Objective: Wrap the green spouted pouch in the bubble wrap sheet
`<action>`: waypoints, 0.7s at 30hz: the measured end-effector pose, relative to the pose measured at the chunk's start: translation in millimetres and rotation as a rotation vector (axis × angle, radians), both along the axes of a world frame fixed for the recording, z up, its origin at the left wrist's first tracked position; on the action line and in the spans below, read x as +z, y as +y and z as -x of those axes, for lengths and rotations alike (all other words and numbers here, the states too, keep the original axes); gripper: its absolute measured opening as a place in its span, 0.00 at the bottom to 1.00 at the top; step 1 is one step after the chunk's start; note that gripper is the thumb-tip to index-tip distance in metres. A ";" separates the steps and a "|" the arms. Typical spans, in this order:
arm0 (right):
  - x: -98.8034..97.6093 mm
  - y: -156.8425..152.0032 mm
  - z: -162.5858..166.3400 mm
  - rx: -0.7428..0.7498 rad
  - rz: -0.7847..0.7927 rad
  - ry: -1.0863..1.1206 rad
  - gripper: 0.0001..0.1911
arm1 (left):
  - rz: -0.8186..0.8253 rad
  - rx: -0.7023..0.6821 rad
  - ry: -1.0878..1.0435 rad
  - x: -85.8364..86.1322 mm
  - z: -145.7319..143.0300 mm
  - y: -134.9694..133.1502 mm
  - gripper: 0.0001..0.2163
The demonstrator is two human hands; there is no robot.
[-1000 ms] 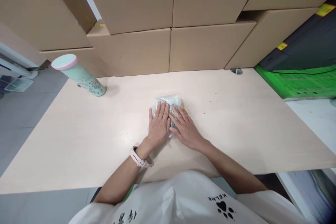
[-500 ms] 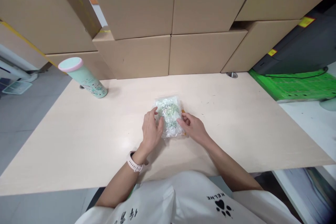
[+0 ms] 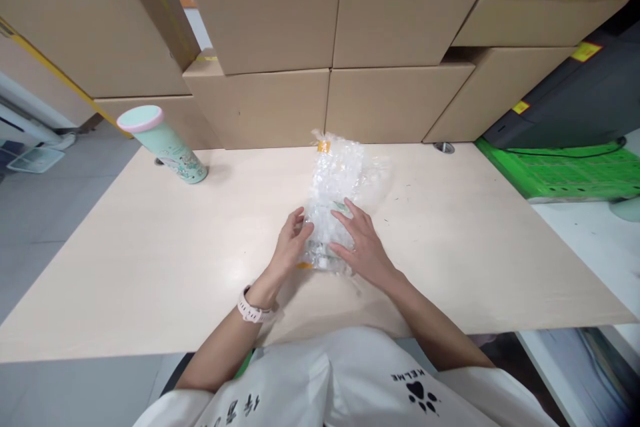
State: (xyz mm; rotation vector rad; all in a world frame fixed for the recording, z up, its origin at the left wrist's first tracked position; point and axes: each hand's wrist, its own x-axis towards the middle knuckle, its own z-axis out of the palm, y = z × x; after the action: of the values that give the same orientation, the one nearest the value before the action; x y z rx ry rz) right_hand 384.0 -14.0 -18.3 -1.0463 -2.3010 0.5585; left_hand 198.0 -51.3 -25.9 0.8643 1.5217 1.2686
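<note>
A sheet of clear bubble wrap (image 3: 337, 173) lies unfolded on the table, stretching from between my hands toward the cardboard boxes. Under or inside its near part is something white and green; the plastic and my fingers blur what it is. Bits of orange tape cling to the wrap's far corner and near left corner. My left hand (image 3: 291, 235) rests at the wrap's left edge, thumb apart from its loosely bent fingers. On the right, my right hand (image 3: 365, 243) lies over the wrap with fingers spread.
A mint tumbler with a pink-rimmed lid (image 3: 167, 147) stands at the table's back left. Stacked cardboard boxes (image 3: 280, 110) line the back edge. To the right are a green plastic crate (image 3: 565, 170) and a dark grey case (image 3: 585, 93).
The folded bubble wrap packet has been opened out, its upper layer now extending away from me. My right hand has spread its fingers over the wrap; my left hand stays at the left side.
</note>
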 end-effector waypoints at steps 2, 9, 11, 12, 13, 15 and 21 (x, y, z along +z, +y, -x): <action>-3.3 6.4 -7.5 -0.042 0.032 0.022 0.24 | -0.018 0.030 0.131 -5.1 4.2 0.4 0.25; 5.2 30.9 -57.6 -0.418 -0.174 0.053 0.27 | -0.178 -0.037 0.526 -9.0 1.8 -6.7 0.18; 6.8 32.6 -63.6 -0.540 -0.245 -0.084 0.26 | -0.178 -0.070 0.490 -7.2 -0.6 -7.3 0.16; 6.3 32.6 -63.6 -0.544 -0.261 -0.155 0.24 | -0.166 -0.085 0.461 -6.2 -1.8 -7.3 0.15; 4.9 32.3 -62.1 -0.513 -0.261 -0.217 0.22 | -0.150 -0.098 0.431 -5.3 -3.1 -7.2 0.15; 0.5 31.6 -56.6 -0.404 -0.227 -0.288 0.18 | -0.117 -0.128 0.376 -3.2 -5.7 -7.2 0.15; -2.2 35.0 -51.4 -0.300 0.118 -0.096 0.16 | -0.090 -0.244 0.317 3.2 -10.5 -8.3 0.15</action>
State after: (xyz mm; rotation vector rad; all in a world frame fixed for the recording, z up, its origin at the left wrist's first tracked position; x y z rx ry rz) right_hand 435.4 21.0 -20.6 -1.4721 -2.1549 0.5364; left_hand 208.4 -59.6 -22.7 1.3171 1.5518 1.0628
